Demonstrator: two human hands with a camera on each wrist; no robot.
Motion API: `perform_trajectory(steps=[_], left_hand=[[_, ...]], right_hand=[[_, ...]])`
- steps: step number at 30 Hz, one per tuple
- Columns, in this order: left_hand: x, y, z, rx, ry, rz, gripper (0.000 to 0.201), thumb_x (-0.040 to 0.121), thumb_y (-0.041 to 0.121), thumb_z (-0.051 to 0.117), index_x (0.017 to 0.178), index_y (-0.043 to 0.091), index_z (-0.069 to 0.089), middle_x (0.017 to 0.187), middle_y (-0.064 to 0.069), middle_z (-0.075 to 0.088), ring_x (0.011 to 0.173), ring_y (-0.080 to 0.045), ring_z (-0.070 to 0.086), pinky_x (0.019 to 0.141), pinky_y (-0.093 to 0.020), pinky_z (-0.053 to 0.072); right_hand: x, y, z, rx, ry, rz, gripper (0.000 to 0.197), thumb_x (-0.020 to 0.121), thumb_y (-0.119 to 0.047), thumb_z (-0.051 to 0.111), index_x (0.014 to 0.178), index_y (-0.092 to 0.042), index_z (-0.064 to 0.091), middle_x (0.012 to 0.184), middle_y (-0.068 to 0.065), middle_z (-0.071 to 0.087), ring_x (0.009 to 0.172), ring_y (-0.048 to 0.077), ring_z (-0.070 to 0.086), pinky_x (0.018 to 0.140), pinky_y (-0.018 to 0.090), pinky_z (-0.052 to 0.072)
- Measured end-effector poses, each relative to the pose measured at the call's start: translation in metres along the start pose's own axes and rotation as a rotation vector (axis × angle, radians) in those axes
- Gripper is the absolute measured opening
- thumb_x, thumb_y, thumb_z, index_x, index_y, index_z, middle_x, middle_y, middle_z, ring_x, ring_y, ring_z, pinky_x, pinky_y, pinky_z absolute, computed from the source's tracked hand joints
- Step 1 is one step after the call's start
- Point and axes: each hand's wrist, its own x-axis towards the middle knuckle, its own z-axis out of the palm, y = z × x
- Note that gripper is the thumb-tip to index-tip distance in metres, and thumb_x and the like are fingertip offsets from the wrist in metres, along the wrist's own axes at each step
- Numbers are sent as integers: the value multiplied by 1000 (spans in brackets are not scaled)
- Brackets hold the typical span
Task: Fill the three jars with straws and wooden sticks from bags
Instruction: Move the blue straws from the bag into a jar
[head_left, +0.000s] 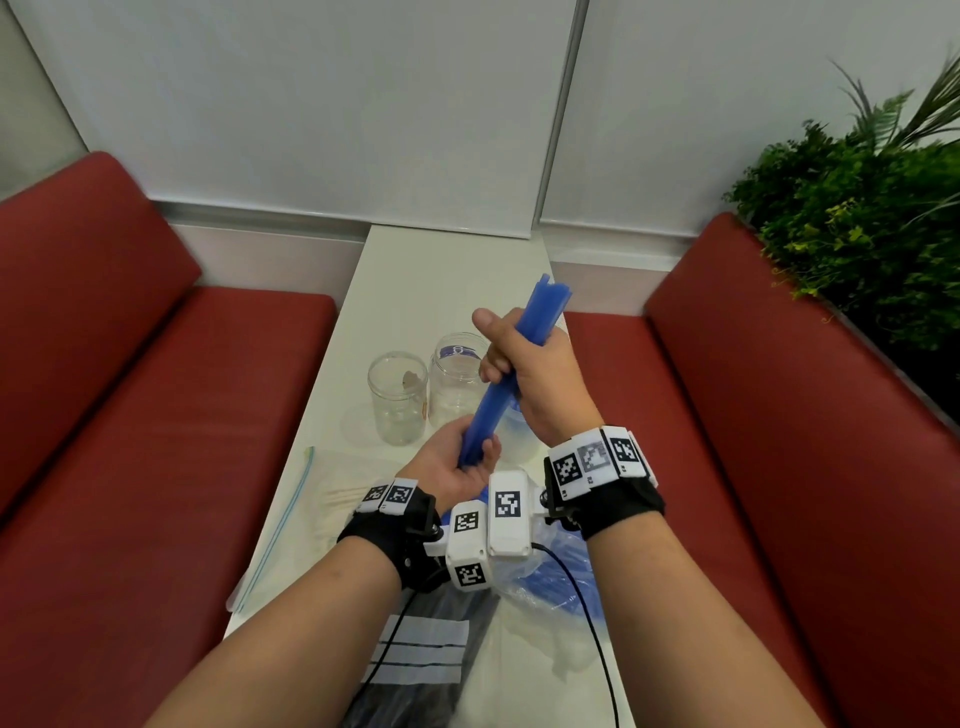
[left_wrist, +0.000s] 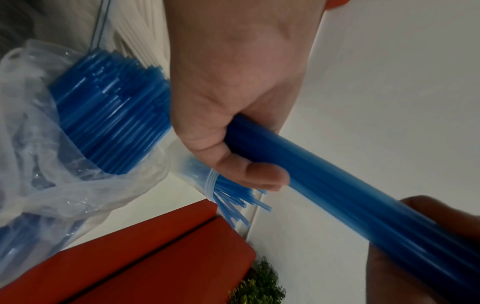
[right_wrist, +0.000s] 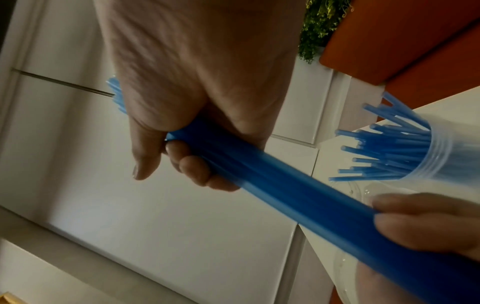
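A thick bundle of blue straws (head_left: 524, 343) stands tilted above the white table (head_left: 415, 280). My left hand (head_left: 470, 462) grips its lower end and my right hand (head_left: 506, 358) grips its middle. The wrist views show the bundle (left_wrist: 337, 195) (right_wrist: 285, 185) held in both fists. Two clear empty jars (head_left: 397, 397) (head_left: 457, 384) stand side by side beyond the hands. A third jar (head_left: 519, 441), partly hidden behind my hands, holds several blue straws (right_wrist: 384, 152). An open plastic bag of blue straws (left_wrist: 103, 123) (head_left: 558, 571) lies under my wrists.
A zip bag of pale sticks (head_left: 322, 499) lies at the table's left edge. A bag of black straws (head_left: 415, 675) lies nearest me. Red bench seats (head_left: 156, 415) flank the narrow table, with a green plant (head_left: 857, 218) at the right.
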Motion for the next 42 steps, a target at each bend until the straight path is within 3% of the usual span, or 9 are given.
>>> perform_trajectory(steps=[4, 9, 14, 20, 24, 29, 34, 37, 42], left_hand=[[1, 0, -11, 72, -158, -103, 25, 81, 18, 69, 71, -4, 66, 71, -12, 63, 47, -18, 62, 36, -24, 51], [6, 3, -25, 129, -331, -313, 16, 82, 20, 70, 79, 5, 63, 53, -6, 50, 28, -10, 38, 23, -17, 24], [13, 12, -36, 191, -184, -218, 14, 82, 21, 63, 91, 11, 63, 58, -5, 48, 28, -7, 32, 24, -13, 18], [31, 24, -30, 230, -41, 36, 24, 101, 23, 49, 83, 6, 51, 57, -4, 49, 31, -5, 33, 26, -16, 22], [36, 45, -18, 314, 59, 271, 32, 102, 22, 47, 82, 2, 60, 62, -8, 58, 47, -12, 49, 39, -18, 37], [42, 50, -22, 840, 113, 407, 23, 96, 16, 59, 94, -5, 66, 80, -15, 68, 66, -20, 64, 65, -27, 56], [63, 35, -37, 1418, 117, 538, 13, 90, 9, 65, 89, -1, 72, 76, -9, 70, 65, -15, 63, 62, -20, 54], [69, 26, -48, 1815, 64, 629, 11, 87, 13, 64, 88, 9, 75, 84, 1, 71, 78, -13, 65, 65, -12, 47], [78, 5, -56, 2471, -89, 473, 38, 85, 32, 72, 120, 20, 66, 119, -3, 63, 109, -22, 56, 95, -37, 47]], right_hand=[[1, -1, -5, -18, -39, 30, 48, 87, -32, 79, 58, -24, 42, 51, 0, 36, 49, 19, 41, 64, 33, 45], [5, -11, -16, -94, -216, 62, 44, 90, -23, 76, 58, -19, 47, 50, 3, 44, 54, 24, 54, 70, 32, 50], [14, -34, -39, -428, -314, 199, 23, 88, -27, 79, 81, -7, 69, 98, 20, 75, 100, 30, 74, 86, 40, 61], [32, -51, -49, -605, -391, 278, 25, 87, -24, 79, 98, -3, 74, 100, 19, 76, 97, 38, 74, 87, 45, 62], [54, -72, -63, -490, -85, 43, 21, 87, -17, 78, 95, 1, 71, 96, 15, 75, 91, 26, 75, 80, 38, 63], [75, -59, -81, -604, 206, -33, 12, 91, -15, 73, 81, -13, 67, 83, 11, 68, 81, 24, 70, 80, 44, 63], [80, 3, -86, -723, 297, 115, 14, 89, -17, 75, 85, -5, 70, 87, 17, 72, 84, 31, 72, 82, 52, 61], [80, 35, -88, -795, 282, 180, 16, 87, -18, 76, 87, -3, 72, 88, 13, 73, 86, 30, 71, 84, 47, 60], [74, 59, -95, -836, 244, 227, 25, 83, -25, 81, 100, -13, 67, 102, 5, 68, 83, 14, 63, 68, 29, 53]])
